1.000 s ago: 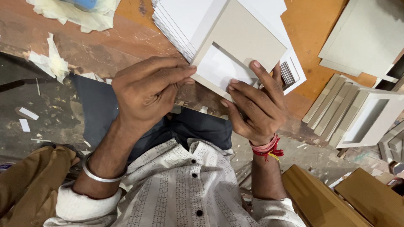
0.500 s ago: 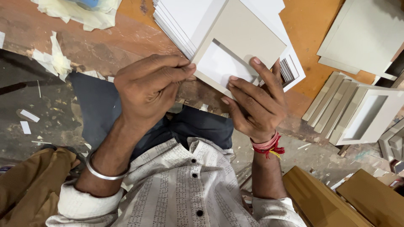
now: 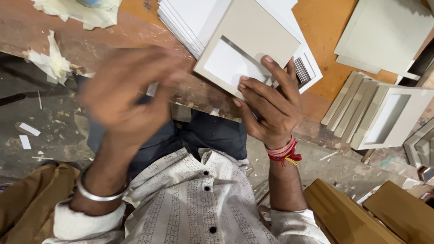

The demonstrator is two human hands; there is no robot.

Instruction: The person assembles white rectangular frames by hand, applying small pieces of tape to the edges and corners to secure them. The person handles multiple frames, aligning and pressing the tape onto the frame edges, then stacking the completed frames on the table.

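My right hand [image 3: 271, 106], with a red thread around its wrist, grips the lower edge of a grey cardboard frame [image 3: 262, 34] that has a white rectangular window. The frame is tilted and lies over a stack of white sheets [image 3: 181, 18] on the worn wooden table edge [image 3: 113, 36]. My left hand [image 3: 126, 95], wearing a silver bangle, is blurred in motion to the left of the frame and apart from it. A small pale bit shows by its fingers, but the blur hides whether they hold it.
More grey frames [image 3: 361, 108] lean in a row at the right, one with an open window [image 3: 393, 117]. Grey boards [image 3: 384, 31] lie on the orange surface [image 3: 325, 27]. Crumpled pale paper [image 3: 54, 63] sits at the left. Brown boxes [image 3: 343, 212] stand at the bottom right.
My left hand has let go of the frame's corner and swung left and down, now blurred. My right hand still holds the frame, lifted slightly.
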